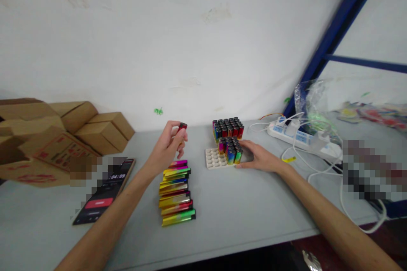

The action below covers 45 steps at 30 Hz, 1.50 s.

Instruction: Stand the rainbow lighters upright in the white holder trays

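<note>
My left hand (170,145), fingers closed, pinches a dark red lighter (182,126) with a black top, raised over the table. Below it lies a row of several shiny lighters (175,186), yellow at one end and green, red, blue or pink toward the other. My right hand (257,156) grips the right end of a white tray (213,160) with round holes, thumb at the near edge and fingers at the far side. Several colourful lighters (231,149) stand upright in the tray's right part. Just behind, a fuller block of upright lighters (228,129) stands near the wall.
Cardboard boxes (104,133) pile up at the left, with a phone (106,190) showing a timer in front. On the right are a white power strip (305,139), loose white cables (341,190), clear plastic and a blue metal frame (337,25). A wall closes the back.
</note>
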Each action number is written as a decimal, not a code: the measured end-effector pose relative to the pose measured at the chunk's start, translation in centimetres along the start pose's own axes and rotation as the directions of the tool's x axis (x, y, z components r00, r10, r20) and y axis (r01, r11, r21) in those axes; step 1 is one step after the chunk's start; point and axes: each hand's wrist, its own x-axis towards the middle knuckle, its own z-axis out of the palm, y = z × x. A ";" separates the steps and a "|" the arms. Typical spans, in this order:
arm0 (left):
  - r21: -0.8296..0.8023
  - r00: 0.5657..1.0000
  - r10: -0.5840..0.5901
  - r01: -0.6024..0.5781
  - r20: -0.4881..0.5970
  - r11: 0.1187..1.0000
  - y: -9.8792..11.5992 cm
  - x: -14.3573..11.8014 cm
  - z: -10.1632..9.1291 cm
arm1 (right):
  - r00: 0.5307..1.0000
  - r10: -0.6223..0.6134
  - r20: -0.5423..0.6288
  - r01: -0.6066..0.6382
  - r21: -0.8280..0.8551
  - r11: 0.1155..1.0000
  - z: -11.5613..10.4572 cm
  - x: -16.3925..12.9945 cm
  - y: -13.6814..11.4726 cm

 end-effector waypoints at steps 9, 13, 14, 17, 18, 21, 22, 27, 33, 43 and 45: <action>-0.388 0.956 -0.266 0.293 0.122 0.874 -0.5 -1.6 1.2 | 1.000 0.018 0.017 -0.017 -0.058 0.998 0.1 0.0 0.2; -0.433 0.941 -0.314 0.338 0.126 0.836 -0.4 -1.8 1.2 | 0.999 0.034 0.022 -0.032 -0.077 0.997 0.1 -0.1 0.6; -0.433 0.938 -0.323 0.344 0.124 0.833 -0.5 -1.8 1.2 | 0.999 0.033 0.024 -0.031 -0.070 0.997 0.1 -0.1 0.7; -0.421 0.935 -0.339 0.350 0.104 0.837 -0.7 -2.0 1.3 | 0.999 0.032 0.027 -0.030 -0.057 0.998 0.0 -0.1 0.6; -0.419 0.935 -0.342 0.351 0.100 0.838 -0.8 -2.0 1.3 | 0.999 0.035 0.027 -0.034 -0.058 0.998 0.0 -0.1 0.6; -0.420 0.935 -0.341 0.350 0.099 0.838 -1.1 -2.1 1.3 | 0.999 0.039 0.016 -0.037 -0.064 0.997 0.1 -0.1 0.5; -0.415 0.936 -0.337 0.348 0.102 0.841 -1.2 -2.1 1.3 | 0.999 0.035 0.010 -0.034 -0.062 0.997 0.1 -0.1 0.5; -0.367 0.940 -0.327 0.340 0.100 0.866 -1.2 -1.9 1.6 | 1.000 0.014 0.002 -0.014 -0.038 0.999 0.1 0.0 0.1; -0.409 0.954 -0.284 0.296 0.091 0.863 -0.6 -1.9 2.4 | 1.000 -0.002 0.017 0.002 0.004 1.000 -0.1 0.2 -0.4; -0.136 0.963 -0.192 0.219 0.189 0.966 0.5 0.5 6.0 | 0.998 -0.060 -0.003 0.060 0.060 0.996 -0.1 0.5 -0.4; -0.015 0.983 -0.128 0.130 0.129 0.991 0.4 1.2 6.7 | 0.998 -0.064 -0.007 0.064 0.066 0.996 -0.1 0.5 -0.4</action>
